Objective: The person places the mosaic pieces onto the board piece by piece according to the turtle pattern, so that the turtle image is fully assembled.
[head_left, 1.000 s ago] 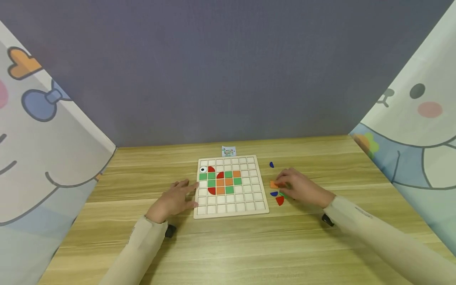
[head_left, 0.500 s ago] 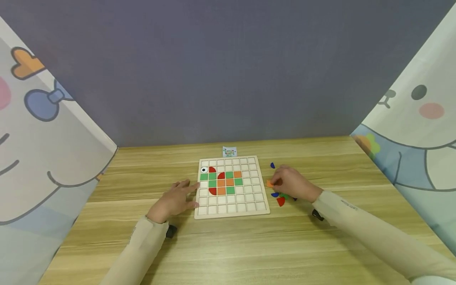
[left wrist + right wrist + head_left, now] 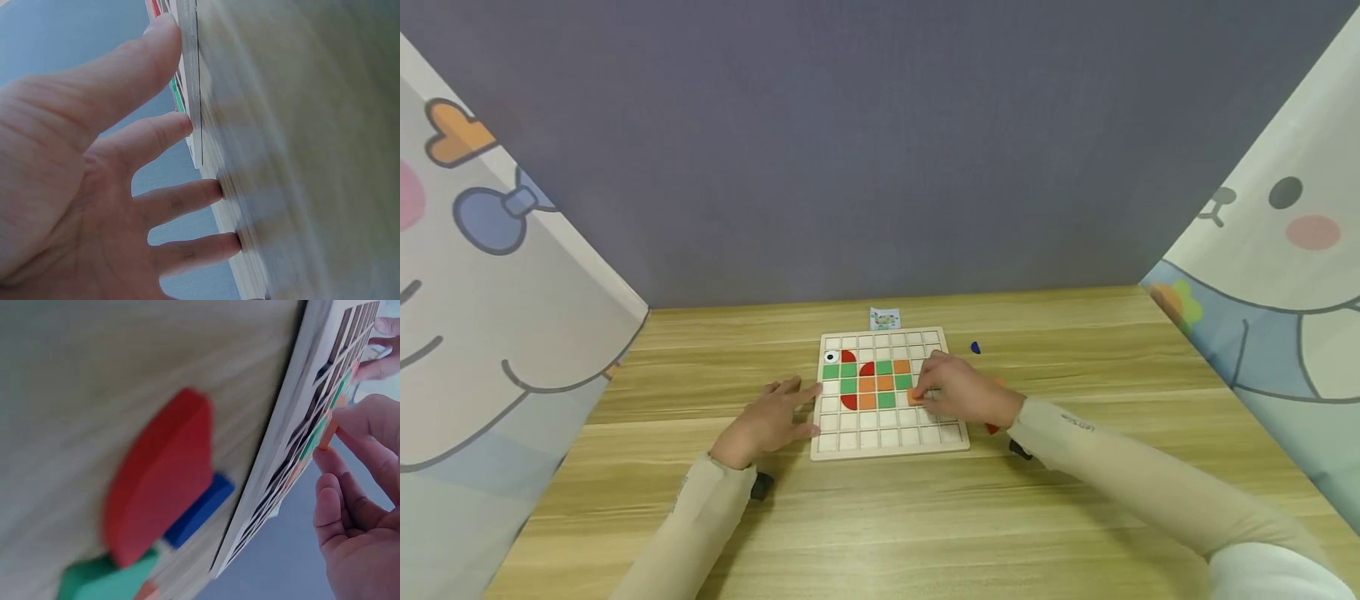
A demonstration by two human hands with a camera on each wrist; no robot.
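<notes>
My right hand (image 3: 964, 390) pinches an orange square tile (image 3: 913, 397) between thumb and fingertips, over the right half of the wooden grid board (image 3: 891, 439). In the right wrist view the tile stands tilted against the board's surface. Red quarter-circles, green and orange squares and a white eye tile (image 3: 831, 357) lie in the board's cells, several together toward the left. My left hand (image 3: 767, 422) lies with spread fingers at the board's left edge. The left wrist view shows thumb and index finger touching that edge, other fingertips on the table.
Right of the board lie a red quarter-circle (image 3: 159, 478), a blue piece (image 3: 200, 512) and a green piece (image 3: 106, 578), mostly hidden by my right arm in the head view. Another blue piece (image 3: 975, 347) lies farther back. A small picture card (image 3: 884, 318) sits behind the board.
My right hand has taken the orange square from the loose pieces and moved left with it, over the board. The left hand stays at the board's edge.
</notes>
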